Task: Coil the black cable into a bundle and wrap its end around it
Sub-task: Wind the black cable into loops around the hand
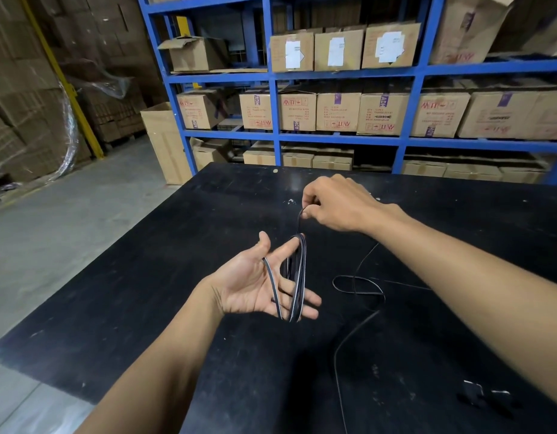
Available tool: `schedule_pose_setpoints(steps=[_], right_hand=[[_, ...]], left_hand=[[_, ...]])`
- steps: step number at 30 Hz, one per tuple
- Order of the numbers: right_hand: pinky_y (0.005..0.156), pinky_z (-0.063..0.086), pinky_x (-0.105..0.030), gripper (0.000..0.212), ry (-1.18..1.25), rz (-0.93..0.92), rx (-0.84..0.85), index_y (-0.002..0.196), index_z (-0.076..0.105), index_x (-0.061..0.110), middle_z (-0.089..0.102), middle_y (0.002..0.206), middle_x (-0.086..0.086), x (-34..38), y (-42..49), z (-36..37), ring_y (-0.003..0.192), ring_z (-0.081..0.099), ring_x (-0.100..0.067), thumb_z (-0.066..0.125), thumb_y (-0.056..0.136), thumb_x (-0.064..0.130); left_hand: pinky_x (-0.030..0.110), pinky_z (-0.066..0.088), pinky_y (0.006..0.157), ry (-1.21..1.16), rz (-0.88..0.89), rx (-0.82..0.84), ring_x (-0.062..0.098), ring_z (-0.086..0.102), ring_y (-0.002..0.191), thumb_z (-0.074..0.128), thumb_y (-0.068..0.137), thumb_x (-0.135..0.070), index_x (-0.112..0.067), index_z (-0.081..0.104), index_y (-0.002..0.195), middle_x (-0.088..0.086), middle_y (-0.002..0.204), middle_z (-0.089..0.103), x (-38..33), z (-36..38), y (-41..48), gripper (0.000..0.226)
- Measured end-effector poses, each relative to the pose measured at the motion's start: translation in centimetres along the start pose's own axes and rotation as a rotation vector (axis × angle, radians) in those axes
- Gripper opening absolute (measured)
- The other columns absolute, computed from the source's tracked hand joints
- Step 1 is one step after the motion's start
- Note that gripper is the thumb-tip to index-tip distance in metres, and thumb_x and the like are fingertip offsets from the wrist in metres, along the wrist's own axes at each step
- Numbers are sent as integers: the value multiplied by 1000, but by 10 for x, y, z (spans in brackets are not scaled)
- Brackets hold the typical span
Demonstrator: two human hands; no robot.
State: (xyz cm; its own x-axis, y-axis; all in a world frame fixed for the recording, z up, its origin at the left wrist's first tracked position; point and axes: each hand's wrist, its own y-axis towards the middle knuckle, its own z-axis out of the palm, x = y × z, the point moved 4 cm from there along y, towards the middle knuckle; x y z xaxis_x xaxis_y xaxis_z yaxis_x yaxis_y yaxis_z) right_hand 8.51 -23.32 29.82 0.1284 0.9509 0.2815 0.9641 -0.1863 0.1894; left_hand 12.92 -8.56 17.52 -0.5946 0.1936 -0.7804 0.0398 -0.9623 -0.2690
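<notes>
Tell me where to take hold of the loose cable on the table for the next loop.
Probably pinch the black cable on the slack strand just below the right hand, coming from above with the fingers. That stretch hangs off the table and leads to the coils on the left hand; farther on it lies flat and crossed.

Purple tape on several cardboard boxes (338, 111) on the blue shelving (339, 137) reads "ADH", seen sideways. Red handling symbols and blocks of printed lines mark the box fronts, too small to read. White paper labels (336, 51) on the upper boxes are illegible.
</notes>
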Motion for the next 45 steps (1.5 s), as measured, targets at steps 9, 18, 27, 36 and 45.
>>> schedule_pose_setpoints(steps=[9,18,27,36,45], right_hand=[[72,46,-32,18,214,156,-11,94,73,12,67,89,-5,15,-22,18,88,64,-27,59,98,23],[67,54,-30,32,502,259,80,68,65,15,69,65,3,28,-64,47,63,74,-22,50,96,22],[72,52,-29,28,625,255,169,81,70,21,75,71,4,28,-96,97,71,66,-9,47,97,25],[84,55,-37,27,641,197,192,78,68,21,74,76,4,6,-92,139,78,69,-9,51,97,29],[79,54,-28,16,360,30,233,83,71,26,72,75,12,-22,-38,122,74,64,-3,61,93,20]], left_hand=[[64,43,96,-24,107,-271,59,54,117,7,86,-77,-50,9,152,46,126,52,-29,-23,0,72],[65,49,89,-131,254,-402,58,59,110,7,89,-76,-48,3,153,44,124,55,-55,-37,-7,69],[68,44,93,-187,304,-373,62,51,117,11,92,-73,-48,2,153,48,129,48,-63,-29,-10,67],[65,47,94,-130,302,-206,61,51,118,11,92,-73,-46,10,153,49,129,46,-67,-10,-15,67],[66,42,102,-173,289,31,62,44,125,15,90,-74,-49,7,152,50,136,38,-69,0,-33,67]])
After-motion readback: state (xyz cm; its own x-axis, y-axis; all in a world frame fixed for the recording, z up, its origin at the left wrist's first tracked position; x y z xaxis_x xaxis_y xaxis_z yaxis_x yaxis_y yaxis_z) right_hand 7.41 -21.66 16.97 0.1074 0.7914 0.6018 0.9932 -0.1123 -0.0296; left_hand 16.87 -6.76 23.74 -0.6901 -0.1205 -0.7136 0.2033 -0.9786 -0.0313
